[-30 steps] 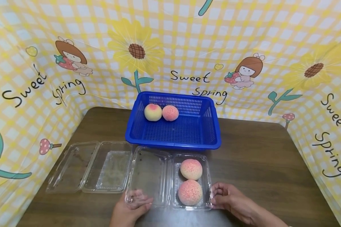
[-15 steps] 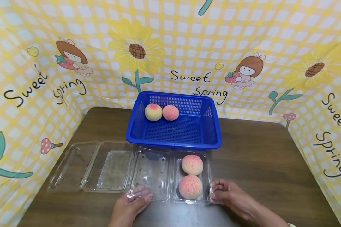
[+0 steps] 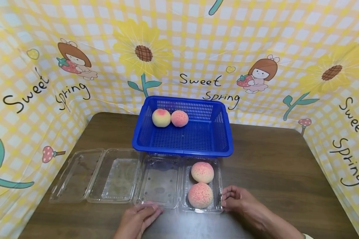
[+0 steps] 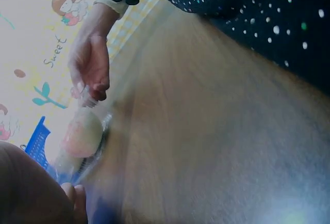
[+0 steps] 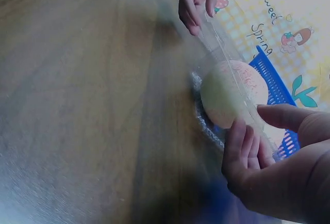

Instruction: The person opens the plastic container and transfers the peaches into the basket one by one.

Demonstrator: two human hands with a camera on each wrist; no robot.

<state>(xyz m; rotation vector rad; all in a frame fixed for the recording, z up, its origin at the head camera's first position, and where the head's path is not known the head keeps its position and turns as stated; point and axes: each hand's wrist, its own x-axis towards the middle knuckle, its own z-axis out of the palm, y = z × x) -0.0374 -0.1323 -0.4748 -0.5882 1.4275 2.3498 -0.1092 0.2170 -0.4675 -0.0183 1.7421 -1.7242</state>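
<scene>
A clear plastic clamshell box lies open, its lid (image 3: 160,186) on the left and its tray (image 3: 216,186) on the right. In the tray sit two pink-and-cream peaches, a far peach (image 3: 202,172) and a near peach (image 3: 200,196). My right hand (image 3: 242,202) pinches the tray's right rim between thumb and fingers, as the right wrist view also shows. At the lid's front-left corner, my left hand (image 3: 137,219) holds the edge, its fingertips partly seen through the plastic. The near peach (image 4: 83,135) shows between both hands in the left wrist view.
Behind the box stands a blue slotted basket (image 3: 182,152) holding two more peaches, one cream (image 3: 161,118) and one pink (image 3: 179,119). A second open clamshell (image 3: 116,179) lies left. A printed cloth (image 3: 197,39) hangs around the back and sides of the wooden table (image 3: 272,159).
The box with its peaches has shifted away from me, toward the basket, and its lid now lies flatter. Both hands have stayed at its edges.
</scene>
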